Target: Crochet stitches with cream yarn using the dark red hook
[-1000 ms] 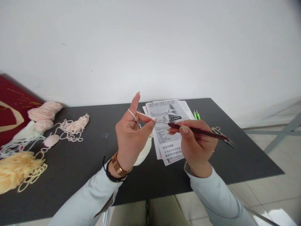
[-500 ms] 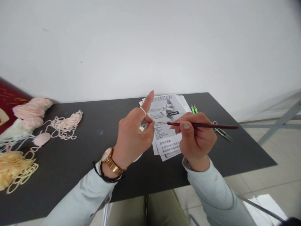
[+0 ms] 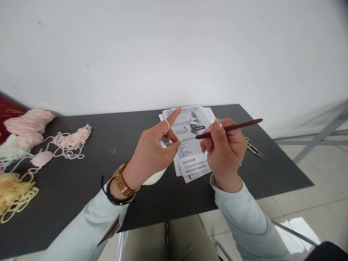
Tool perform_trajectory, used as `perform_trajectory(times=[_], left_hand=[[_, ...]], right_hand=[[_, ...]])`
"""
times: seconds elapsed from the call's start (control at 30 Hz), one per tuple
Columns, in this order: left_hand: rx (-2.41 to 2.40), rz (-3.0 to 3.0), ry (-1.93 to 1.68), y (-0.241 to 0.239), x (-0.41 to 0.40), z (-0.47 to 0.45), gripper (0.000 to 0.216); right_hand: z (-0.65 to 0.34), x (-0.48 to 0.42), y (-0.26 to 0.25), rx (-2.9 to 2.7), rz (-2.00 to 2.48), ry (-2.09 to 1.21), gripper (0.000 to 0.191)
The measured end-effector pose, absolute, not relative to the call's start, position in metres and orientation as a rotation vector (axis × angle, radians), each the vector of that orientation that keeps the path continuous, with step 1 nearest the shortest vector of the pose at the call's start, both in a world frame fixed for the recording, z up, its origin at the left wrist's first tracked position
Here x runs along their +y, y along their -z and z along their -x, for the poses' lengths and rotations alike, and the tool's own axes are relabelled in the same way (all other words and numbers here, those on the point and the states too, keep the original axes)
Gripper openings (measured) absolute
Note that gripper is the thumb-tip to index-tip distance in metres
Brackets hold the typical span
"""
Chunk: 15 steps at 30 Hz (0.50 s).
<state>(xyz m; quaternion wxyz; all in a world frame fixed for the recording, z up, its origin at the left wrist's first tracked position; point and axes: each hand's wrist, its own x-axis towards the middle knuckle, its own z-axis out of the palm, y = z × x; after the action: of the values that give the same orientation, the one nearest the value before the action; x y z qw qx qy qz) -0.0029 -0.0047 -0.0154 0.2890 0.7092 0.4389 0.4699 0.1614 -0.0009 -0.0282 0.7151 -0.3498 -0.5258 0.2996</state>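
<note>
My right hand (image 3: 225,152) grips the dark reddish-brown handle of a crochet hook (image 3: 243,125), its thin tip pointing left toward my other hand. Thumb and a finger of my left hand (image 3: 156,152) are pinched on white yarn (image 3: 167,124), which loops round the raised index finger. The small stitch at the pinch is too fine to make out. Beneath my left hand, partly hidden, a pale yarn ball (image 3: 154,177) rests on the table. Printed sheets (image 3: 194,159) with a flower picture lie behind and below both hands.
At the left are pink yarn skeins (image 3: 29,123), a loose pink tangle (image 3: 72,141), a small pink ball (image 3: 42,158) and yellow yarn (image 3: 16,194). Scissors (image 3: 255,150) lie right of my right hand. The black table (image 3: 116,127) meets a white wall (image 3: 163,54).
The crochet hook's handle has tilted, its back end rising and shifting left. My right hand has turned with it. More of the pale ball shows under my left hand, which still pinches the yarn.
</note>
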Motion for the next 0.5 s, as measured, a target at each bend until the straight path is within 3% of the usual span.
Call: perform_trajectory(times=[0.5], left_hand=[[1.120,-1.424,-1.386,0.017,-0.009,-0.006,0.070]], right_hand=[[-0.156,-0.007,0.031,-1.210,0.784,-0.425,0.022]])
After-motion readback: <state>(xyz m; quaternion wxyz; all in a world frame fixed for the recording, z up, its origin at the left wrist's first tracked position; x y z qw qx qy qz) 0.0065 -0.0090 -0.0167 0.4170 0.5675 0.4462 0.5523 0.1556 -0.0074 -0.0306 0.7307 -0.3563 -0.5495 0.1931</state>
